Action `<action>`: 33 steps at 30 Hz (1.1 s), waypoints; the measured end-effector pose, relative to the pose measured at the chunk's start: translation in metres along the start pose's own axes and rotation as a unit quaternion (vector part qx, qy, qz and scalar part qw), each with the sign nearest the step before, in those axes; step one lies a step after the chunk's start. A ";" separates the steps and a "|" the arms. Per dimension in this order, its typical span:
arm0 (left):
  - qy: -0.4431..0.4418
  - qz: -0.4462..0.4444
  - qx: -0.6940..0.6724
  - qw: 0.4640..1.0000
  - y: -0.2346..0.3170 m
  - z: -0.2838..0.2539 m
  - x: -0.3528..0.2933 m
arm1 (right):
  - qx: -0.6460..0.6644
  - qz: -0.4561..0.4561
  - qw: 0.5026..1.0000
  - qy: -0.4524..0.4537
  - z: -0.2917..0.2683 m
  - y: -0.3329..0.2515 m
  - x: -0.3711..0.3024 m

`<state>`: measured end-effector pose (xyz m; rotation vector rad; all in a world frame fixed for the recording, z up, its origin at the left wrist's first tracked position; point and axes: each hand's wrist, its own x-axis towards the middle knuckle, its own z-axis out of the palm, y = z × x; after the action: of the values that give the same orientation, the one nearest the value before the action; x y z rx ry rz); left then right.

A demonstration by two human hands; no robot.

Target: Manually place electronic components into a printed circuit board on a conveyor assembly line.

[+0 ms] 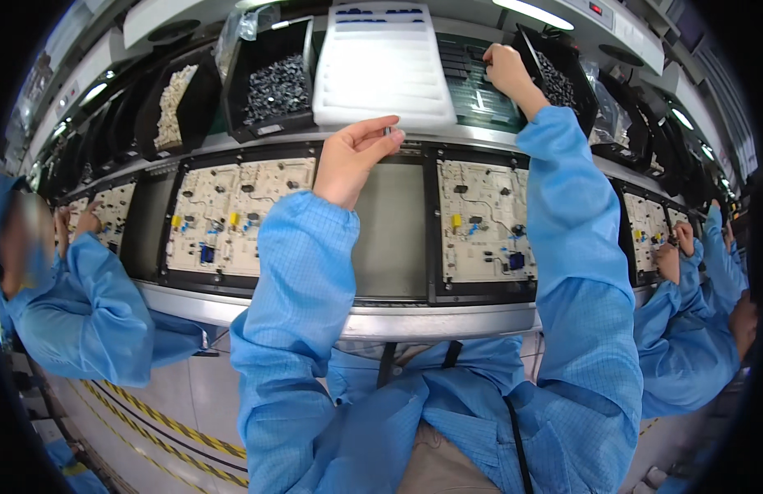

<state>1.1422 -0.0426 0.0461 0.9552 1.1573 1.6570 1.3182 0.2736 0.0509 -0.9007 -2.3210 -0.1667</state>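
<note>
My left hand [350, 156] is raised over the near edge of the white foam tray [381, 70]. Its thumb and fingers pinch a small dark component [387, 130], too small to name more exactly. My right hand [511, 72] reaches far forward, fingers bent together at the black strips [459, 64] on the green surface right of the tray. Whatever those fingers hold is hidden. Below my hands lie cream circuit boards [233, 218] in black frames, with another circuit board [480, 222] beside my right sleeve.
Black bins of small dark parts [276, 89] flank the tray, another dark-parts bin [558, 82] standing near my right wrist. White parts [174, 103] fill a bin farther left. A metal rail [431, 321] edges the bench. Co-workers in blue sleeves [109, 288] work on both sides.
</note>
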 end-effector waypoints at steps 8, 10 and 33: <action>-0.050 -0.010 0.035 0.998 -0.029 0.029 0.007 | 0.258 -0.043 0.942 -0.213 -0.129 -0.006 -0.106; -0.044 -0.054 0.077 0.995 -0.034 0.035 0.000 | 0.252 -0.001 0.927 -0.276 -0.135 0.006 -0.135; -0.062 -0.104 0.103 0.987 -0.066 0.052 -0.011 | 0.313 0.027 0.895 -0.317 -0.101 0.022 -0.190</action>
<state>1.2085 -0.0256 -0.0037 1.0135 1.3142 1.3120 1.4917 0.1500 0.0143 -0.7352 -2.6415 0.9861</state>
